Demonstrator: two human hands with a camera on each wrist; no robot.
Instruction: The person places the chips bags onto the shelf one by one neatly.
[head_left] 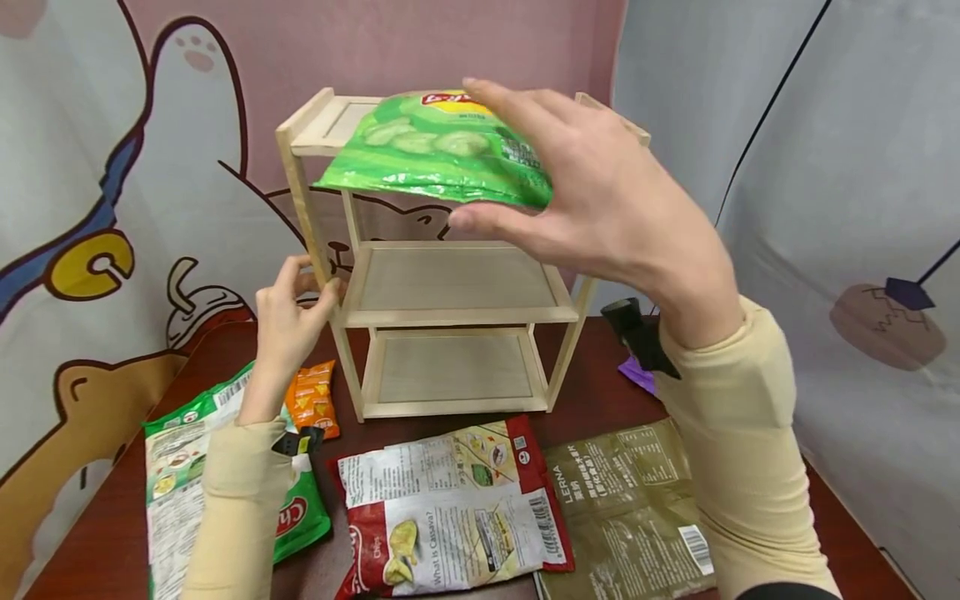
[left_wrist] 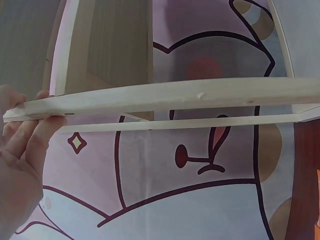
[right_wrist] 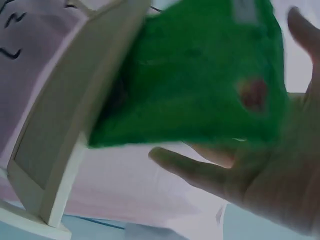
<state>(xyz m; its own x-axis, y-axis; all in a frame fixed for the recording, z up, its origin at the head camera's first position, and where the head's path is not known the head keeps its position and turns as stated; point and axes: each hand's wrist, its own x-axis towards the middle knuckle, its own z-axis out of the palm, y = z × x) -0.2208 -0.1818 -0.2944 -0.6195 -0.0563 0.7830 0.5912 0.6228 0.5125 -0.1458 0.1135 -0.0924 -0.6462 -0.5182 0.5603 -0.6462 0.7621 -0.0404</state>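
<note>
A green bag of potato chips (head_left: 442, 154) lies on the top level of a pale wooden shelf rack (head_left: 457, 317), its front edge hanging past the board. Around the bag's right end my right hand (head_left: 600, 183) is spread wide, thumb below and fingers above. In the right wrist view, the thumb and one finger stand apart from the green bag (right_wrist: 200, 80). My left hand (head_left: 292, 312) holds the rack's front left post near the middle level; in the left wrist view, its fingers (left_wrist: 47, 135) curl round the post (left_wrist: 175, 94).
On the dark red table lie a red and white cassava chips bag (head_left: 450, 504), an olive-brown bag (head_left: 630, 508), a green and white bag (head_left: 180, 467) and a small orange bag (head_left: 313, 398). A purple packet (head_left: 637, 375) shows behind the right sleeve.
</note>
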